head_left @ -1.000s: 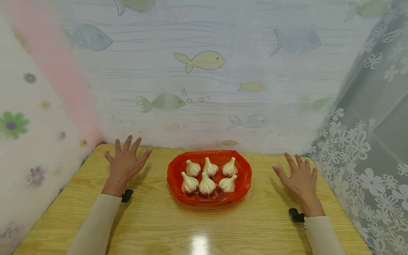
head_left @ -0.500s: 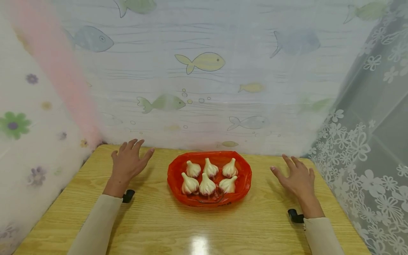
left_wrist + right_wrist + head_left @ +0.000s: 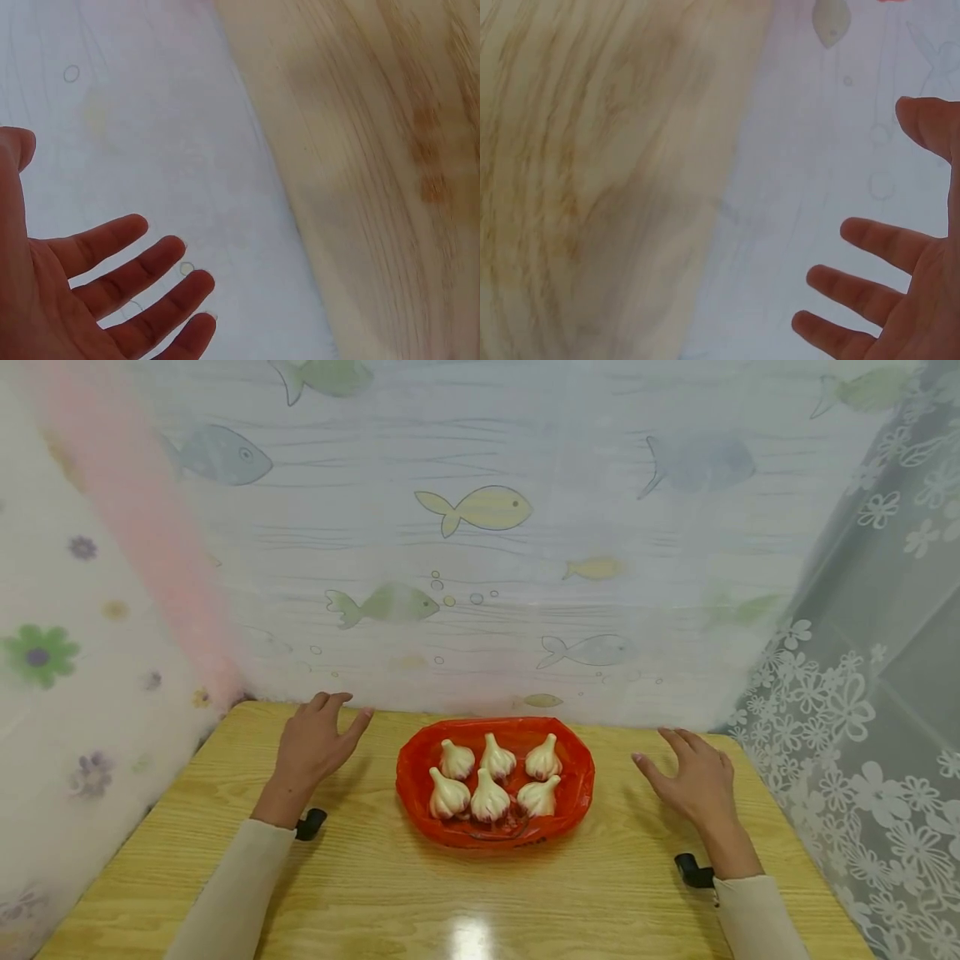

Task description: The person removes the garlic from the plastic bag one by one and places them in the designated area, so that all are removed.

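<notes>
Empty, fingers loosely spread, the left hand (image 3: 311,745) and right hand (image 3: 697,781) hover on either side of the red tray (image 3: 414,781) on the counter (image 3: 382,906). Thin and crinkled, it looks light and slippery, best cupped at both ends. The six garlic bulbs (image 3: 490,799) inside look firm, pinchable by their necks. Glossy wood grain surrounds it; behind rises a fish-printed sheet (image 3: 480,631).

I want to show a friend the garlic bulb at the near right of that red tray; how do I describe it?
On the wooden table, find the red tray. Inside are two rows of three; yours is the right-hand garlic bulb in the near row, tilting sharply right, more than any neighbour.
</notes>
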`<control>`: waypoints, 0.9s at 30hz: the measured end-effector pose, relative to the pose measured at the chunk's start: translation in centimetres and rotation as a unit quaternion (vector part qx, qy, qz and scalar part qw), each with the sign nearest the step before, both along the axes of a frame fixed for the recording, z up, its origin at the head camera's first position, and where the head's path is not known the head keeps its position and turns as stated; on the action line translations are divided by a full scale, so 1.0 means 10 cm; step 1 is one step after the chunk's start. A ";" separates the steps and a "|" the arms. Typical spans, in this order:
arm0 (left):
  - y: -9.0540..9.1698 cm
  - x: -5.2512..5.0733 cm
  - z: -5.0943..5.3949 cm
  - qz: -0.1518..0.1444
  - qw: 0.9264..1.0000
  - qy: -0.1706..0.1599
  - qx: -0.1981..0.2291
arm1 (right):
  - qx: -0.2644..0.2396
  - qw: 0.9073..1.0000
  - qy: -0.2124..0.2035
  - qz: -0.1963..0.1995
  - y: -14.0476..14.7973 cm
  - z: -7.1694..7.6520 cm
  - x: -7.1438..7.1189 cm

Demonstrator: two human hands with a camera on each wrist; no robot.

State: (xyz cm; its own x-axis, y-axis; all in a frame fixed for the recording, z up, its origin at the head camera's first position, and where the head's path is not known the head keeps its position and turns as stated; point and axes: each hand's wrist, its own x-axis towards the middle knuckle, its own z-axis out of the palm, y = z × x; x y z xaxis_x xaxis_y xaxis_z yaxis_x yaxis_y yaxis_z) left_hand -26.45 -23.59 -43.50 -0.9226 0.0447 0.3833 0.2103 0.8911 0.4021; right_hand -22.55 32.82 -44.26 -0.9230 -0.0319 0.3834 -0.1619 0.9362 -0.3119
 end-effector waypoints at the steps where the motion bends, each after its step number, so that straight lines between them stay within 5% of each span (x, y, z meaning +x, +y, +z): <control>1: 0.01 0.00 0.00 -0.003 1.000 -0.002 0.005 | 0.001 1.000 0.005 0.001 -0.01 0.01 0.00; 11: 0.08 -0.01 0.03 -0.017 0.999 -0.038 0.033 | 0.000 0.998 0.059 0.031 -0.12 0.07 0.02; 27: 0.23 0.02 0.08 -0.054 0.993 -0.078 0.070 | -0.027 0.994 0.081 0.064 -0.35 0.18 0.09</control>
State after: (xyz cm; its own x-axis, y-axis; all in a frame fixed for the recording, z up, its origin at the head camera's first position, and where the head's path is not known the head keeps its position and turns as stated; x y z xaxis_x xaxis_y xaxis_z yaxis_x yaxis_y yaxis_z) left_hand -26.28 -21.28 -42.72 -0.9638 0.1025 0.2462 0.2269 0.8003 0.5550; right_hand -21.66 29.32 -42.45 -0.8387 -0.1205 0.5310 -0.3307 0.8876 -0.3208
